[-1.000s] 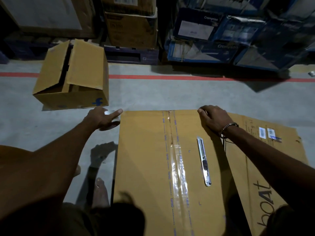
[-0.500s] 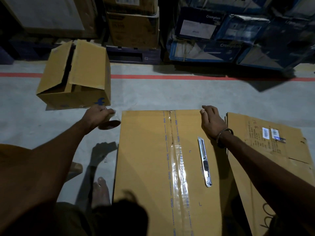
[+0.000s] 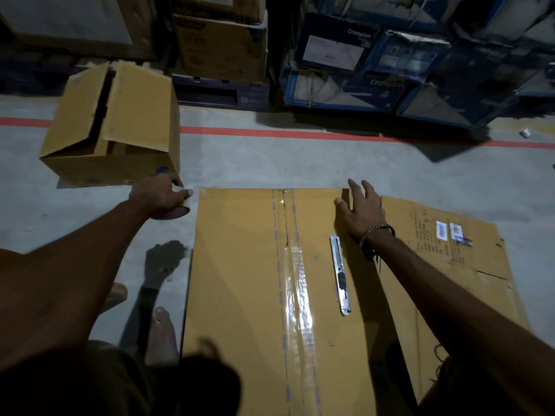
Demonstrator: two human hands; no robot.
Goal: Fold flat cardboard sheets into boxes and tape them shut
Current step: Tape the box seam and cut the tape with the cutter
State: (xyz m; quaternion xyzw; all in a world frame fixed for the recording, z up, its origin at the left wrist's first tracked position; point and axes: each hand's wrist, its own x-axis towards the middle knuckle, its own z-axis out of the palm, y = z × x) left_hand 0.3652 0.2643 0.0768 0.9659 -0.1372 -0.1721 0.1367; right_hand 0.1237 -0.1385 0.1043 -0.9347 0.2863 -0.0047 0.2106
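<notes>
I see the taped box lying on the floor in front of me, clear tape along its centre seam. My right hand rests at its far edge, at one o'clock, fingers straight and spread. My left hand, at eleven o'clock just beside the box, curls its grip round a tape roll. A box cutter lies on the box. An open carton sits beyond.
</notes>
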